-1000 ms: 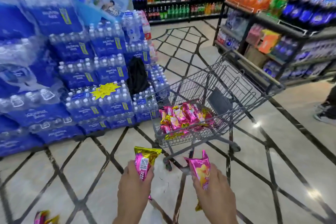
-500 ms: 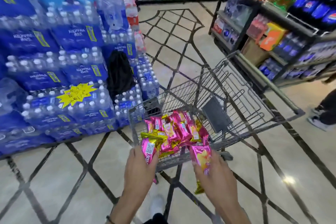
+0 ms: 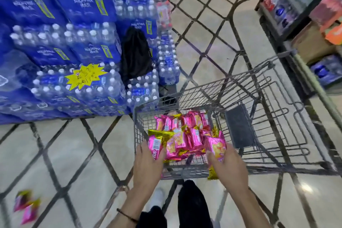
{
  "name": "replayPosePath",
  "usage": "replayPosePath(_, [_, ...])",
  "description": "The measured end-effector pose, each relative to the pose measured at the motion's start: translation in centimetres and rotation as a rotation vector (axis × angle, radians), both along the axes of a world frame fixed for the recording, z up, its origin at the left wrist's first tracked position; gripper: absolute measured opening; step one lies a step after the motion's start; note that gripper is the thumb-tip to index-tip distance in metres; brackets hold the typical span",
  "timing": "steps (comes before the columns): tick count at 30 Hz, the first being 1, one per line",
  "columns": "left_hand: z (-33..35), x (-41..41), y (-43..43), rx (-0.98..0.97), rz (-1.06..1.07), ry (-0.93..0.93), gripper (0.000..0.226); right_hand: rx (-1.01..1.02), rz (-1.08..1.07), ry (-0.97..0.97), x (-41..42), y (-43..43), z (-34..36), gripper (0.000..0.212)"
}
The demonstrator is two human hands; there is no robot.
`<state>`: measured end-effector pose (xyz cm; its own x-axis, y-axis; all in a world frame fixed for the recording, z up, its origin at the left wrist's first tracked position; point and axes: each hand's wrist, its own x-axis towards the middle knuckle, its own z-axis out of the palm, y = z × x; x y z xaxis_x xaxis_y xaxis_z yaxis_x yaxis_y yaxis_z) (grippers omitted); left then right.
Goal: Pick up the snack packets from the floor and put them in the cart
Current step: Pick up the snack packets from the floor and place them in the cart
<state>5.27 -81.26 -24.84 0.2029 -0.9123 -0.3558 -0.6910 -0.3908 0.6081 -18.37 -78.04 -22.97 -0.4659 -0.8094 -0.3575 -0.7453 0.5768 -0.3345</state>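
A grey wire shopping cart (image 3: 273, 109) stands right in front of me with a pile of pink-and-gold snack packets (image 3: 187, 133) in its near end. My left hand (image 3: 148, 166) grips one pink packet (image 3: 155, 144) over the cart's near left corner. My right hand (image 3: 227, 168) grips another pink packet (image 3: 216, 148) over the cart's near rim. Two more packets (image 3: 27, 207) lie on the floor at the lower left, blurred.
Stacked blue packs of bottled water (image 3: 74, 46) fill the left side, with a black bag (image 3: 136, 55) leaning on them. Store shelving (image 3: 305, 24) runs along the right, close to the cart handle. My legs and shoes (image 3: 192, 203) are below the cart.
Both hands have carried their packets forward from above the floor to over the cart's near end. I have stepped closer, so the cart looks larger and nearer.
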Motion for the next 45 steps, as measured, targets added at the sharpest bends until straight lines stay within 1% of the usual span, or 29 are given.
replayPosePath(1, [-0.4, -0.7, -0.5, 0.025, 0.029, -0.020, 0.055, 0.011, 0.018, -0.003, -0.9, -1.1, -0.7, 0.071])
replayPosePath(3, [-1.3, -2.0, -1.4, 0.060, 0.083, -0.048, 0.054, 0.026, 0.049, -0.028, -2.6, -3.1, -2.3, 0.072])
replayPosePath(7, [-3.6, -4.8, -3.2, 0.115, 0.150, -0.058, 0.056, 0.094, 0.075, -0.078, -5.3, -6.3, -5.7, 0.063])
replayPosePath(8, [-4.5, -5.3, -3.5, 0.125, 0.165, -0.044, 0.059, 0.105, 0.071, -0.084, -5.6, -7.0, -6.4, 0.063])
replayPosePath(10, [-6.6, -5.9, -4.0, 0.141, 0.207, -0.020, 0.072, 0.118, 0.072, -0.094, -6.0, -8.1, -7.9, 0.069])
replayPosePath(12, [-8.7, -6.0, -4.7, 0.179, 0.247, -0.034, 0.084, 0.137, 0.079, -0.102, -6.2, -9.1, -9.7, 0.073])
replayPosePath(16, [-13.3, -5.2, -5.8, 0.264, 0.292, -0.048, 0.090, 0.186, 0.076, -0.110, -6.3, -10.7, -13.9, 0.068])
replayPosePath(18, [-15.7, -4.7, -6.3, 0.290, 0.262, -0.092, 0.090, 0.186, 0.082, -0.115, -6.3, -11.3, -16.3, 0.064])
replayPosePath(20, [-17.9, -4.2, -6.8, 0.316, 0.251, -0.132, 0.089, 0.205, 0.087, -0.125, -6.2, -11.7, -18.6, 0.064])
replayPosePath(23, [-21.2, -3.4, -7.1, 0.337, 0.303, -0.079, 0.089, 0.224, 0.085, -0.140, -6.3, -12.1, -22.0, 0.069])
replayPosePath(25, [-23.2, -3.0, -7.1, 0.327, 0.331, -0.048, 0.084, 0.230, 0.080, -0.135, -6.6, -12.3, -24.0, 0.070])
replayPosePath(29, [-26.8, -2.5, -6.8, 0.363, 0.326, -0.073, 0.086, 0.255, 0.053, -0.099, -7.1, -12.4, -27.3, 0.077])
replayPosePath(31, [-28.4, -2.4, -6.5, 0.376, 0.349, -0.075, 0.077, 0.242, 0.051, -0.074, -7.4, -12.3, -28.7, 0.078])
replayPosePath(33, [-29.7, -2.5, -6.2, 0.369, 0.366, -0.079, 0.061, 0.205, 0.076, -0.038, -7.7, -12.2, -29.8, 0.077])
replayPosePath(34, [-30.1, -2.6, -6.1, 0.374, 0.371, -0.086, 0.058, 0.190, 0.087, -0.022, -7.8, -12.2, -30.2, 0.076])
replayPosePath(37, [-31.0, -2.8, -6.1, 0.396, 0.382, -0.089, 0.062, 0.167, 0.105, 0.020, -7.8, -12.2, -31.0, 0.073])
replayPosePath(41, [-31.8, -2.7, -6.0, 0.415, 0.415, -0.033, 0.071, 0.161, 0.131, 0.067, -7.7, -12.1, -31.5, 0.072])
replayPosePath(43, [-31.8, -2.8, -6.0, 0.420, 0.419, -0.033, 0.067, 0.156, 0.133, 0.075, -7.7, -12.1, -31.4, 0.072])
replayPosePath(45, [-31.7, -2.7, -5.9, 0.411, 0.419, -0.014, 0.067, 0.157, 0.138, 0.088, -7.7, -12.1, -31.4, 0.076])
